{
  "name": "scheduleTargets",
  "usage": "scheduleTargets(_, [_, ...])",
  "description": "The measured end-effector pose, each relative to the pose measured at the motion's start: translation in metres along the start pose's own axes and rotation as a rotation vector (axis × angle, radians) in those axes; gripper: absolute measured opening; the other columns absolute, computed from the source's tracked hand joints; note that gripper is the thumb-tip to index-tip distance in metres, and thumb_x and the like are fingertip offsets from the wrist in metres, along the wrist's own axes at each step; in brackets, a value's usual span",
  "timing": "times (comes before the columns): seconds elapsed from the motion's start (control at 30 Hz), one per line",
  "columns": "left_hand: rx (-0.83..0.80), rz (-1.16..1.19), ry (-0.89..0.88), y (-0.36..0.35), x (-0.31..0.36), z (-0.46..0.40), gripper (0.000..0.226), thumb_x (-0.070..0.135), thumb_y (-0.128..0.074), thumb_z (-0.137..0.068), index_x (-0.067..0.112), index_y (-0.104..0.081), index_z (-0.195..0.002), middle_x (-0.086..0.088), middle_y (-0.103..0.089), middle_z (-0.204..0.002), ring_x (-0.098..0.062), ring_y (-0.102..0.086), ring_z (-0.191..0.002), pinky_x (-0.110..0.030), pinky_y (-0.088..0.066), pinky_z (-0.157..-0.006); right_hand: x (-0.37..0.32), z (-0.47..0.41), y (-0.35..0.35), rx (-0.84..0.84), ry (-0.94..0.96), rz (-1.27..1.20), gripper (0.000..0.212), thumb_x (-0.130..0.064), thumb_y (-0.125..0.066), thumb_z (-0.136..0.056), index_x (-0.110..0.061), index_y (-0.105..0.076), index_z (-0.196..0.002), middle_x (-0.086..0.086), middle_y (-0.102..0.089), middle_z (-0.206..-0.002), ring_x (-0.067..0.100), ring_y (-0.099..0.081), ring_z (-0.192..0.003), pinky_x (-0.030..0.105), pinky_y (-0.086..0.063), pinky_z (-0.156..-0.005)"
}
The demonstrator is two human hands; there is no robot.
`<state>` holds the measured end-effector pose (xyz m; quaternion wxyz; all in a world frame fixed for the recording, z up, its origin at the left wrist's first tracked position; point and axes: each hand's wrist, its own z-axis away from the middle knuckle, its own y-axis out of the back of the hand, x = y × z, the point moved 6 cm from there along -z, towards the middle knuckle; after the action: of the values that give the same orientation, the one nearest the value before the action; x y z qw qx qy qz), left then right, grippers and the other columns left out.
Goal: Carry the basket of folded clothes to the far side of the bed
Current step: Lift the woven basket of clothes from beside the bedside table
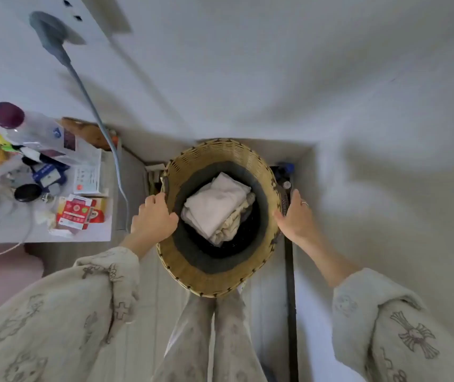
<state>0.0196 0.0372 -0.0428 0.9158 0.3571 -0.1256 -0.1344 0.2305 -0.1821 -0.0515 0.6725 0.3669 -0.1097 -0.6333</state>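
Patterned sleeves (88,299) low in view. Left hand (155,219) and right hand (297,216) grip basket (209,274) rim, fingers curled tight on both sides. Basket over floor, folded clothes (217,206) inside. Messy table (41,230) at left, wall beyond.

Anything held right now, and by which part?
The wicker basket, gripped at its rim on opposite sides by the left hand and the right hand.

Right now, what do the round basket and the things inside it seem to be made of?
The round tan woven basket looks like wicker or bamboo strips, matte: the crossing weave shows on its rim. The folded white clothes look like soft cotton-like fabric, creased. The dark grey lining seems to be cloth, though I cannot be sure.
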Motion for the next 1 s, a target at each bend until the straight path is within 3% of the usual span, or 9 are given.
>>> scheduleTargets(0.17, [-0.079, 0.181, 0.152, -0.031, -0.022, -0.042, 0.07, 0.024, -0.052, -0.09, 0.008, -0.02, -0.15, -0.019, -0.031, -0.152, -0.039, -0.039, -0.134, -0.053, -0.039, -0.107, 0.011, -0.04, -0.039, 0.018, -0.131, -0.319, 0.073, -0.031, -0.05, -0.096, -0.012, -0.01, -0.154, 0.015, -0.028, -0.157, 0.033, -0.033, -0.142, 0.044, -0.032, -0.113])
scheduleTargets(0.3, [-0.058, 0.352, 0.138, -0.045, -0.022, -0.06, 0.053, 0.027, -0.049, -0.093, 0.011, -0.036, -0.141, -0.015, -0.054, -0.131, -0.032, -0.056, -0.11, -0.041, -0.048, -0.09, 0.02, -0.052, -0.057, 0.038, -0.271, -0.575, 0.062, -0.03, -0.048, -0.097, -0.005, -0.026, -0.149, 0.018, -0.053, -0.14, 0.03, -0.058, -0.119, 0.038, -0.047, -0.098])
scheduleTargets(0.37, [-0.028, 0.421, 0.149, -0.047, -0.022, -0.066, 0.039, 0.029, -0.047, -0.094, 0.011, -0.045, -0.128, -0.011, -0.059, -0.11, -0.02, -0.056, -0.083, -0.033, -0.045, -0.072, 0.023, -0.055, -0.063, -0.001, -0.307, -0.763, 0.046, -0.034, -0.05, -0.096, -0.003, -0.049, -0.13, 0.015, -0.071, -0.103, 0.023, -0.069, -0.086, 0.029, -0.053, -0.079])
scheduleTargets(0.4, [-0.025, 0.46, 0.169, -0.047, -0.024, -0.068, 0.035, 0.03, -0.048, -0.094, 0.01, -0.047, -0.124, -0.01, -0.059, -0.103, -0.017, -0.054, -0.077, -0.03, -0.042, -0.068, 0.023, -0.055, -0.064, -0.013, -0.317, -0.822, 0.035, -0.036, -0.051, -0.095, -0.004, -0.059, -0.108, 0.01, -0.069, -0.082, 0.019, -0.067, -0.071, 0.026, -0.051, -0.068])
scheduleTargets(0.47, [-0.046, 0.529, 0.224, -0.044, -0.032, -0.069, 0.029, 0.033, -0.048, -0.095, 0.01, -0.049, -0.114, -0.007, -0.058, -0.09, -0.015, -0.052, -0.071, -0.028, -0.039, -0.063, 0.025, -0.053, -0.064, -0.014, -0.338, -0.841, 0.033, -0.041, -0.054, -0.093, -0.012, -0.055, -0.076, 0.002, -0.052, -0.062, 0.014, -0.052, -0.053, 0.021, -0.041, -0.053])
scheduleTargets(0.6, [-0.105, 0.579, 0.256, -0.041, -0.047, -0.056, 0.023, 0.035, -0.048, -0.094, 0.012, -0.054, -0.095, -0.004, -0.054, -0.075, -0.015, -0.051, -0.067, -0.032, -0.04, -0.073, 0.035, -0.035, -0.06, 0.03, -0.393, -0.794, 0.043, -0.046, -0.053, -0.092, -0.015, -0.043, -0.063, 0.001, -0.035, -0.056, 0.014, -0.034, -0.047, 0.024, -0.033, -0.05])
scheduleTargets(0.7, [-0.102, 0.674, 0.27, -0.039, -0.045, -0.03, 0.019, 0.025, -0.051, -0.09, 0.015, -0.051, -0.074, -0.005, -0.051, -0.069, -0.018, -0.05, -0.063, -0.028, -0.044, -0.065, 0.032, -0.012, -0.052, 0.067, -0.39, -0.749, 0.045, -0.046, -0.054, -0.091, -0.016, -0.039, -0.06, 0.001, -0.033, -0.054, 0.016, -0.032, -0.045, 0.027, -0.031, -0.049])
scheduleTargets(0.8, [-0.072, 0.704, 0.269, -0.029, -0.042, -0.003, 0.02, 0.024, -0.051, -0.089, 0.015, -0.05, -0.071, -0.005, -0.051, -0.068, -0.019, -0.05, -0.061, -0.025, -0.038, -0.051, 0.026, 0.007, -0.035, 0.095, -0.371, -0.716, 0.044, -0.041, -0.055, -0.091, -0.017, -0.036, -0.06, 0.001, -0.033, -0.054, 0.016, -0.03, -0.043, 0.027, -0.029, -0.045])
scheduleTargets(1.0, [-0.073, 0.744, 0.312, -0.029, -0.063, 0.064, 0.024, 0.025, -0.051, -0.088, 0.011, -0.048, -0.069, -0.005, -0.047, -0.061, -0.019, -0.048, -0.055, -0.024, -0.037, -0.051, 0.02, 0.044, -0.017, 0.067, -0.324, -0.55, 0.038, -0.037, -0.055, -0.091, -0.016, -0.039, -0.064, 0.004, -0.039, -0.06, 0.019, -0.035, -0.045, 0.029, -0.03, -0.043])
